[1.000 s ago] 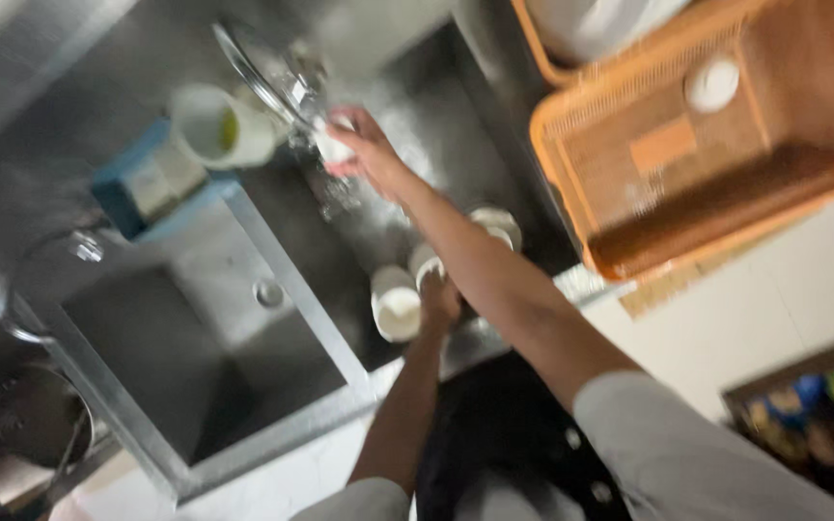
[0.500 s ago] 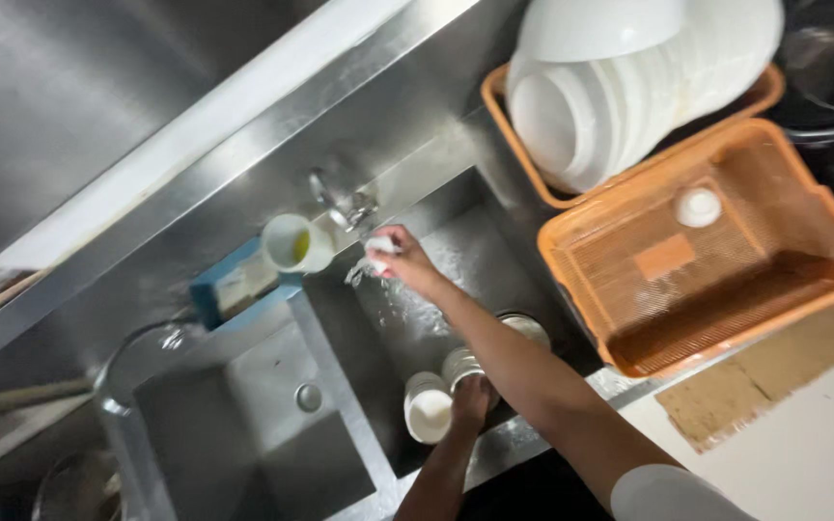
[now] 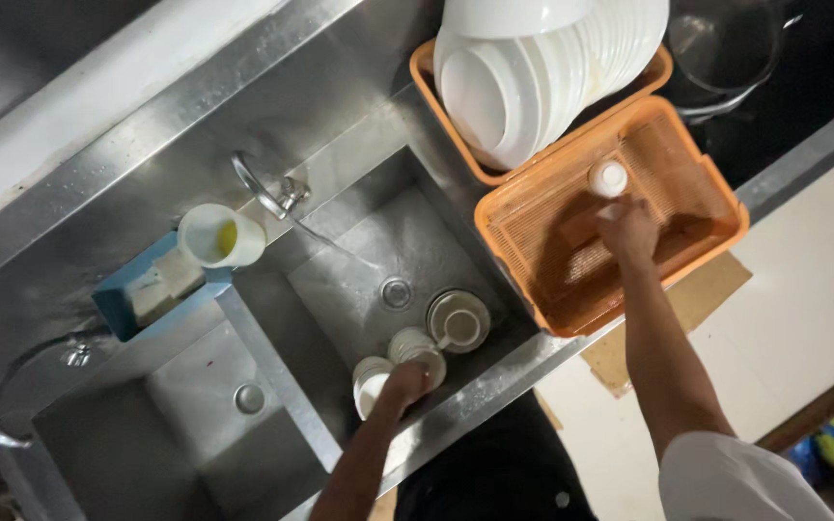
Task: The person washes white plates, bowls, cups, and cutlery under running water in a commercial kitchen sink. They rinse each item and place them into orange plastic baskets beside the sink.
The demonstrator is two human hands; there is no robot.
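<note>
Fingers of the right hand [image 3: 626, 227] curl down inside the near orange basket [image 3: 716, 207], just below a small white cup [image 3: 608, 178] standing in it; whether they touch the cup can't be told, nor if they pinch anything. Fingers of the left hand [image 3: 405, 382] are bent over a white cup [image 3: 419, 349] in the right sink basin [image 3: 359, 260]; grip looks closed on its rim, but partly hidden.

Beside that cup, 2 more cups: one at left [image 3: 371, 382], one at right w/ a saucer-like dish [image 3: 458, 320], all bunched at the near edge of the basin. Tap [image 3: 264, 191] sits at the far side, water streaming toward the drain [image 3: 396, 292].

Left basin [image 3: 147, 434] holds nothing but its drain. Blue caddy [image 3: 137, 299] w/ a white jug [image 3: 216, 236] stands on the divider's far end. Far orange basket [image 3: 436, 92] carries a stack of white plates [image 3: 533, 68]. Steel worktop [image 3: 494, 386] runs along the near edge.
</note>
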